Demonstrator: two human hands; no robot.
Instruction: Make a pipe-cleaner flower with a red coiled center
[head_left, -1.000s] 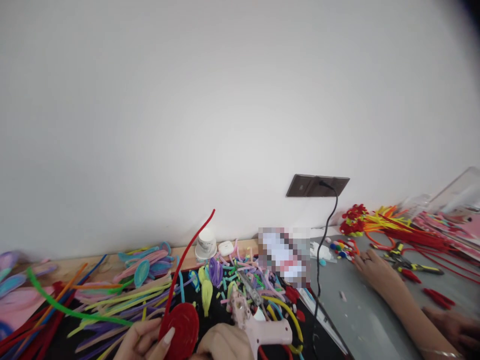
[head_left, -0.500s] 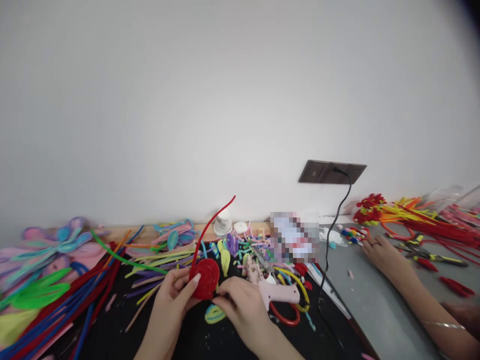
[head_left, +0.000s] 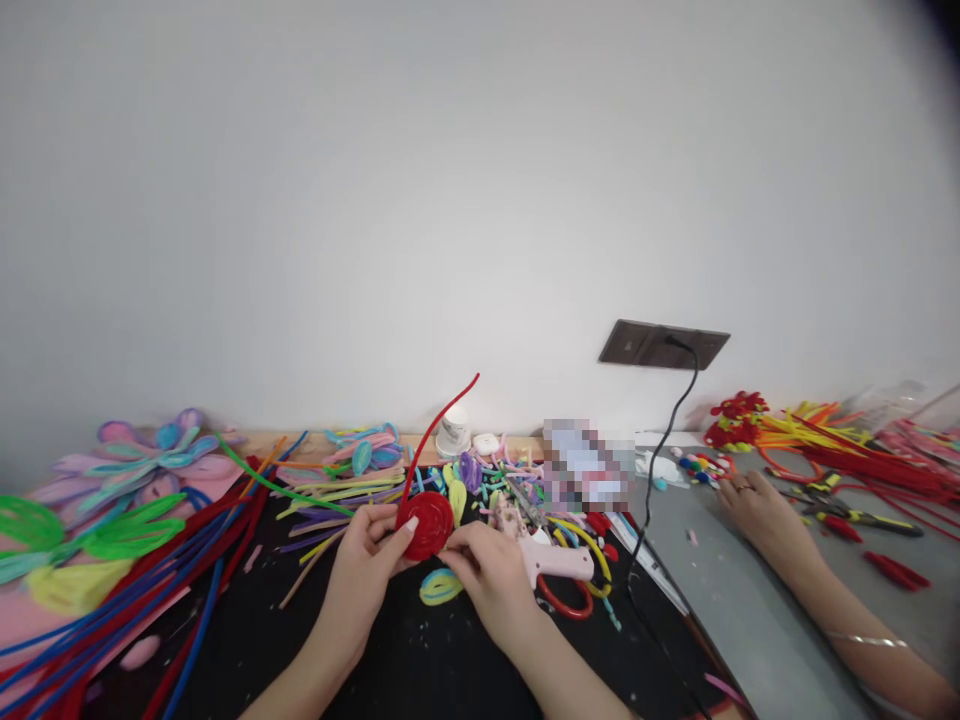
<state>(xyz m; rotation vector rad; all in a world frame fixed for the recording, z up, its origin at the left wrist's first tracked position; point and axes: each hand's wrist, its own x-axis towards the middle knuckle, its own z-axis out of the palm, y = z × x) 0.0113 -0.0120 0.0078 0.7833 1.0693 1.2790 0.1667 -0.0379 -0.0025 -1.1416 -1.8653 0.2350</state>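
A flat red coil of fuzzy stem [head_left: 430, 526] is pinched at its left edge between the thumb and fingers of my left hand [head_left: 370, 548]. From the coil's left side a long red end curves up and to the right. My right hand [head_left: 487, 572] is closed at the coil's lower right edge, its thumb and forefinger pressed together; whatever lies between them is too small to make out. Just below the coil, a yellow and blue loop [head_left: 440, 587] lies on the black mat [head_left: 420, 670].
A pink glue gun [head_left: 559, 560] and a red ring [head_left: 566, 598] lie right of my right hand. Bundled colored stems [head_left: 142, 600] and fuzzy flowers [head_left: 150, 460] fill the left. Another person's hand [head_left: 765, 515] rests on the grey table [head_left: 739, 600], near pliers [head_left: 862, 510]. A black cord [head_left: 660, 450] hangs from the socket.
Both hands and the red coil appear slightly higher and farther right as the view has shifted. The left hand's pinch on the coil is unchanged.
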